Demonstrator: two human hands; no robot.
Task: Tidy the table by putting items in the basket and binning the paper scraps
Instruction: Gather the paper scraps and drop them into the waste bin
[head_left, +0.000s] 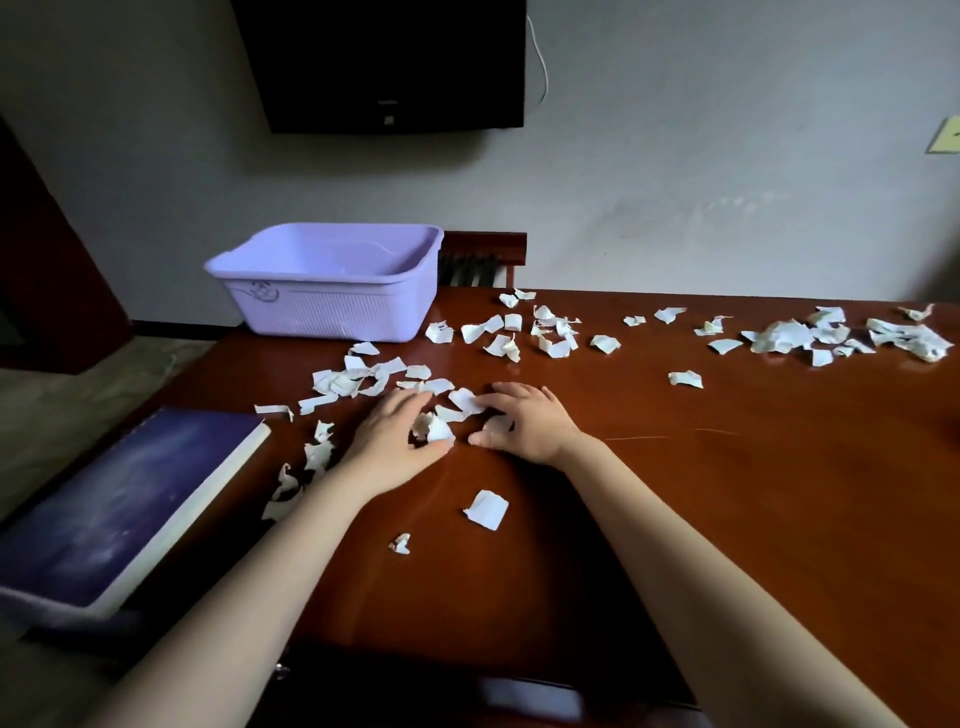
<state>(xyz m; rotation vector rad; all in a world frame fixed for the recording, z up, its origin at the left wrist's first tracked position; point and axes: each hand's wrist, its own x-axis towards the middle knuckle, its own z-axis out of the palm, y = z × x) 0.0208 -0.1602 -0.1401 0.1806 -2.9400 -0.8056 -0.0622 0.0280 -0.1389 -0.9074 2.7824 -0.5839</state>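
White paper scraps (550, 332) lie scattered over the brown wooden table (727, 493), with a thick cluster at the far right (831, 335). My left hand (389, 436) and my right hand (524, 421) rest side by side on the table, fingers curled around a small heap of scraps (441, 421) between them. The left thumb and fingers pinch some of these scraps. Two loose scraps (487, 509) lie nearer to me. A lilac plastic basket (332, 306) stands at the table's far left corner, its inside mostly hidden. A dark blue book (104, 509) lies at the left edge.
A dark television (384, 62) hangs on the wall above the basket. A wooden chair back (483, 254) shows behind the table. The floor (62, 395) drops away to the left of the table. No bin is in view.
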